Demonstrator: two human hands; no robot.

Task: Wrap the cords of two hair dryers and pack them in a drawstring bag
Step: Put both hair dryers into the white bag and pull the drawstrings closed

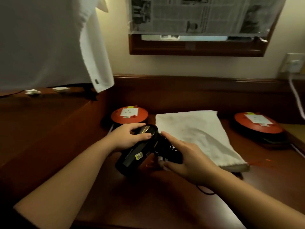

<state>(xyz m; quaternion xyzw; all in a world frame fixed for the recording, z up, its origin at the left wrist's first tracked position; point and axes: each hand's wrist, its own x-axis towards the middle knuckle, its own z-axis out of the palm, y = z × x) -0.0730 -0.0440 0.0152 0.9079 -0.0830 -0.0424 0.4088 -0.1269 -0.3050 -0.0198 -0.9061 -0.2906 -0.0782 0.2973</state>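
1. Left hand (130,138) grip is closing around the black hair dryer (137,152) body
2. Right hand (186,159) grip is clasping its bundled cord (171,154)
3. White drawstring bag (198,134) is lying flat on the counter (49,146) just beyond the right grip

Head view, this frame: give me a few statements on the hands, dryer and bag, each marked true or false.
1. Both hands grip one black hair dryer. True: left hand on its body, right hand at the handle and bundled cord.
2. The dryer is inside the white bag. False: it is outside, left of it.
3. The bag lies flat on the desk. True.
4. A single red disc sits behind. False: two, left disc and right disc.
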